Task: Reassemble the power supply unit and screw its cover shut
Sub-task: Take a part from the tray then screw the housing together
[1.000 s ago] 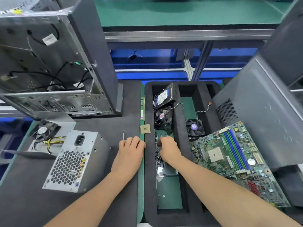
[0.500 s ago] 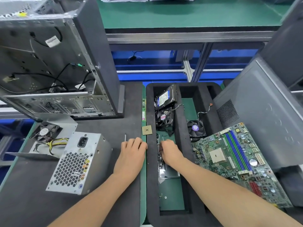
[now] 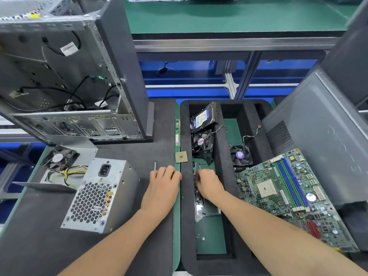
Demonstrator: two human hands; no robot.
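I get bright, even light from overhead; shadows under the forearms [image 3: 119,236] are soft on the desk [image 3: 39,246]. Left of the left grip [image 3: 162,188], the power supply [image 3: 99,196] casing glints mildly. Farther up-left, the computer case [image 3: 59,76] blurs and bows with wide-angle distortion.

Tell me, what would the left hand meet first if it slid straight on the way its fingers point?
Most likely the square CPU chip, which lies flat just beyond the left hand, beside the foam tray. Depth is hard to judge.
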